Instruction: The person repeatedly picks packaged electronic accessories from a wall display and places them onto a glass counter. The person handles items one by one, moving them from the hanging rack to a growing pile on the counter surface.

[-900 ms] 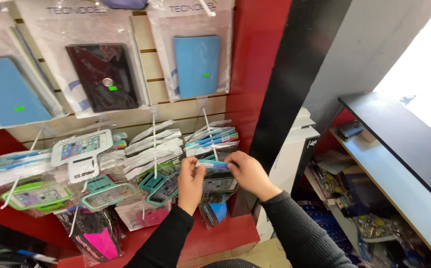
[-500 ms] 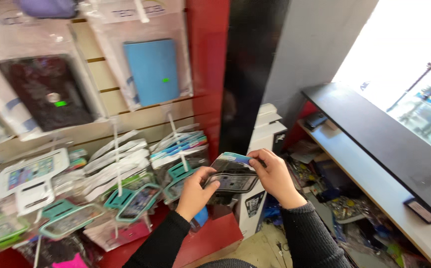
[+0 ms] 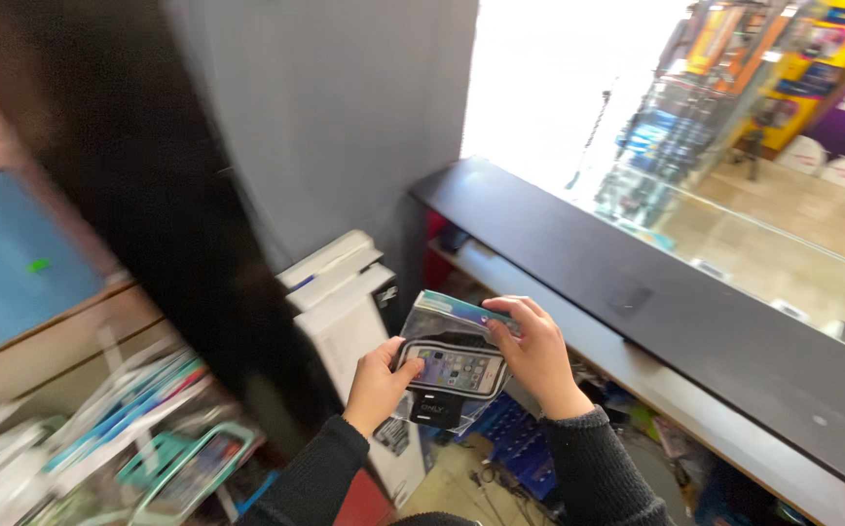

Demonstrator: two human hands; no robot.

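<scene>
Both my hands hold one clear plastic packet (image 3: 454, 362) with a phone armband case inside, showing a phone picture and a black strap piece. My left hand (image 3: 380, 382) grips its left edge with thumb on the front. My right hand (image 3: 536, 353) grips the right edge, fingers curled over the top corner. The packet sits level in front of me, away from the wall display. Dark knitted sleeves cover both my forearms.
Blurred hanging packets (image 3: 150, 438) on a red pegboard wall stay at lower left. White boxes (image 3: 345, 292) stand beside a black pillar (image 3: 179, 214). A long dark counter (image 3: 656, 312) runs to the right, with cluttered shelves (image 3: 510, 438) below it and a glass shopfront (image 3: 734, 146) beyond.
My hands pulled one packet off the wall hooks and carried it to the right. The view swung right from the red display toward the counter and window.
</scene>
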